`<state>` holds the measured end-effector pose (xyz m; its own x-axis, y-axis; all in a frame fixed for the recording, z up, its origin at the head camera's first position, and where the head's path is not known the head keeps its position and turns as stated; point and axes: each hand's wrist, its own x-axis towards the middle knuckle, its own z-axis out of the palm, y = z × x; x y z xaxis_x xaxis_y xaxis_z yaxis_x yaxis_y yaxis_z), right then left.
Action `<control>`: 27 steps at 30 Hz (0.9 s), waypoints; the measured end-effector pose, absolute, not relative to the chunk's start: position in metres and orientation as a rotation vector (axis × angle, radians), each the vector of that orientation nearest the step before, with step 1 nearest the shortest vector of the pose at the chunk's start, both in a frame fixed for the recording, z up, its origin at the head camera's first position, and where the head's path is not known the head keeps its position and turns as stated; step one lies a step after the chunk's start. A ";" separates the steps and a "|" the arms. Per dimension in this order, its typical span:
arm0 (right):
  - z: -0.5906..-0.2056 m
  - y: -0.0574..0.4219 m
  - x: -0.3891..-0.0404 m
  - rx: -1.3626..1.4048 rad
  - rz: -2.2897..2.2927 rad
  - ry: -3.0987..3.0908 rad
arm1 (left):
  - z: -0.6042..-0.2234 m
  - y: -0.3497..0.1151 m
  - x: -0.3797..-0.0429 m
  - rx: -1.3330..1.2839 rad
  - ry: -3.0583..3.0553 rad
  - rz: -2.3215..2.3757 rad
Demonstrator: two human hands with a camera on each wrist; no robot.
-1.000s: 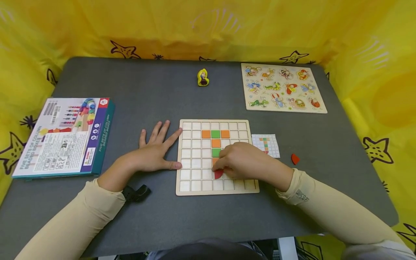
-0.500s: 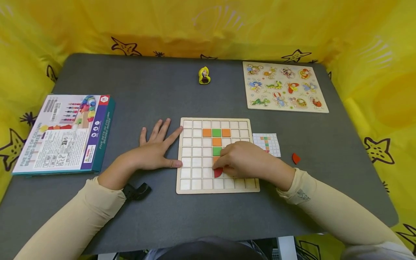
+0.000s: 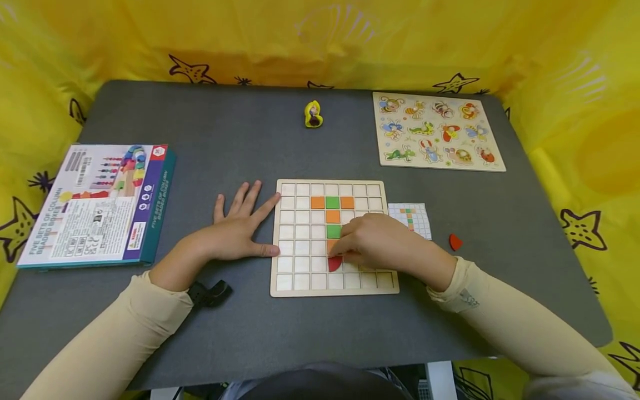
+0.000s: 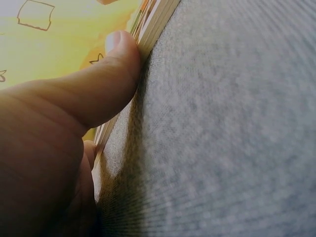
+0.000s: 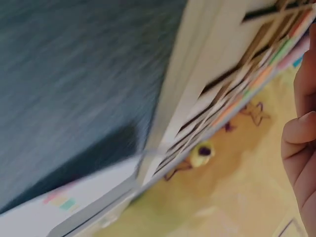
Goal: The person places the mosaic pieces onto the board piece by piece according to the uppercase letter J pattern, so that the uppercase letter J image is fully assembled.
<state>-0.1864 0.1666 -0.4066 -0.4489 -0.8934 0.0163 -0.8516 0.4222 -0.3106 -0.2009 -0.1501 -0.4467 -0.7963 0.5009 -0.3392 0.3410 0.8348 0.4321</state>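
A wooden grid board (image 3: 280, 291) lies in front of the person, with orange squares and green squares (image 3: 332, 203) set in a T shape. The left hand (image 3: 232, 236) lies spread beside it; its thumb and index fingertip touch the board's left edge, and the left wrist view has the thumb against that edge. Over the lower middle of the board, the right hand (image 3: 375, 239) pinches a red piece with a rounded edge (image 3: 334, 264) at the foot of the orange and green column. Part of that piece is hidden under the fingers. The right wrist view catches only some fingers (image 5: 301, 143).
Right of the board is a pattern card (image 3: 421, 222), partly behind the right hand. A second red piece (image 3: 455, 242) lies beyond it. An insect puzzle board (image 3: 440, 164), a small yellow figure (image 3: 313, 114) and a boxed toy set (image 3: 95, 205) are also on the grey table (image 3: 240, 339).
The right fingers have shifted very slightly at the red piece, which stays at the column's foot. The left hand keeps its place at the board's edge.
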 end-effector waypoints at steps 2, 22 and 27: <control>-0.405 0.174 -0.186 -1.526 -0.423 2.545 | -0.447 -0.151 -0.201 0.620 2.569 0.488; -0.405 0.176 -0.181 -1.250 -0.369 2.707 | -0.444 -0.149 -0.202 0.617 2.556 0.468; -0.393 0.234 -0.183 -1.097 -0.393 2.805 | -0.446 -0.150 -0.202 0.613 2.553 0.472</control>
